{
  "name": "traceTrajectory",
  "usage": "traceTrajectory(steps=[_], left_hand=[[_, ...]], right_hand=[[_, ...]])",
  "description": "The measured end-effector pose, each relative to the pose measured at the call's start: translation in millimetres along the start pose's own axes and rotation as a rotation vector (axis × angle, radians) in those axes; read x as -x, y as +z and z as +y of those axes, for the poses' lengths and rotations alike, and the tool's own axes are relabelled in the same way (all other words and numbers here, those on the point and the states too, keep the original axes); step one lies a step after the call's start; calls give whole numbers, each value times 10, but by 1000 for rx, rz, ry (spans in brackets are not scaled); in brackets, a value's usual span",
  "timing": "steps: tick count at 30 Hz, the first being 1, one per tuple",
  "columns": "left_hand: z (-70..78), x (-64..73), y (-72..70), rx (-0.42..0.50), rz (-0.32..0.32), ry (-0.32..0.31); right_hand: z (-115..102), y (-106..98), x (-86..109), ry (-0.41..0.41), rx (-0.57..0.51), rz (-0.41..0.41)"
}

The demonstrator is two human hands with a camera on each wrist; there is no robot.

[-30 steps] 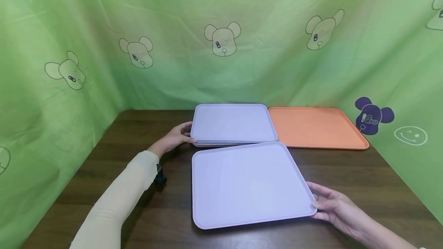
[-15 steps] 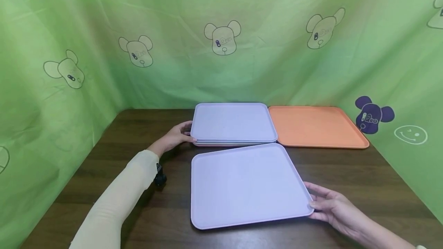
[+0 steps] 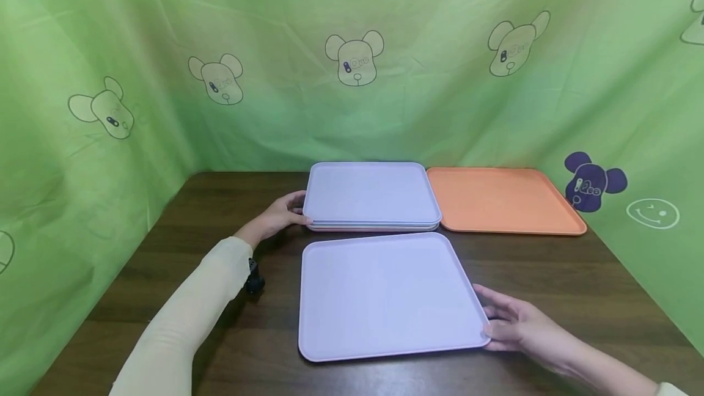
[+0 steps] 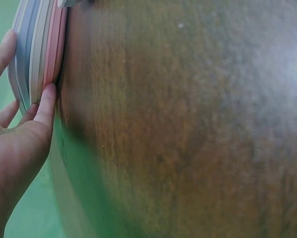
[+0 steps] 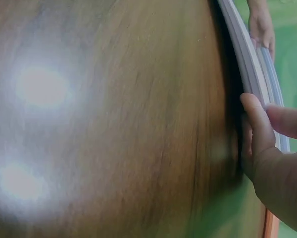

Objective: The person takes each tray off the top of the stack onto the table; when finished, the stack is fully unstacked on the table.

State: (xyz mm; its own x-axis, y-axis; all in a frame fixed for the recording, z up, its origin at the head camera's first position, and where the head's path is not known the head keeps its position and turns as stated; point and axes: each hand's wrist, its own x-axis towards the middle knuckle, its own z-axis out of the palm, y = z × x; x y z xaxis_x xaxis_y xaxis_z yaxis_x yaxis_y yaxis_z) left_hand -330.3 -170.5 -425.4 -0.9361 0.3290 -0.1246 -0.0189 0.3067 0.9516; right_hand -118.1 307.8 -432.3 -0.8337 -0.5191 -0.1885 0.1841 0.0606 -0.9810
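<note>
We see a lavender tray (image 3: 390,298) on the near part of the dark wooden desk (image 3: 247,347), set slightly askew just in front of a stack of trays (image 3: 371,191). Our right hand (image 3: 522,329) has it by the near right corner, the grip pinching the rim with the thumb above and fingers beneath; whether the tray lies fully on the wood or is a little raised, we cannot tell. Our left hand (image 3: 275,219) is at the stack's near left corner, its grip holding the edge between thumb and fingers. The left wrist view shows us the layered rims there, blue, white and pink, the pink one lowest. To the right of the stack, just beside it, we have an orange tray (image 3: 506,200) lying flat. Behind everything hangs a green cloth (image 3: 286,121) printed with bear heads, and a black device (image 3: 255,277) sits at our left wrist, by the pale sleeve (image 3: 187,322).
</note>
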Motion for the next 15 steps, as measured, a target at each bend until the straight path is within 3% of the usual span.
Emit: traceTrajectory(steps=[4, 15], left_hand=[[1, 9, 3, -8, 1, -9], [5, 8, -2, -8, 3, -14]], right_hand=[[-21, 32, -24, 4, 145, 58], [-61, 26, -76, -144, 409, 54]])
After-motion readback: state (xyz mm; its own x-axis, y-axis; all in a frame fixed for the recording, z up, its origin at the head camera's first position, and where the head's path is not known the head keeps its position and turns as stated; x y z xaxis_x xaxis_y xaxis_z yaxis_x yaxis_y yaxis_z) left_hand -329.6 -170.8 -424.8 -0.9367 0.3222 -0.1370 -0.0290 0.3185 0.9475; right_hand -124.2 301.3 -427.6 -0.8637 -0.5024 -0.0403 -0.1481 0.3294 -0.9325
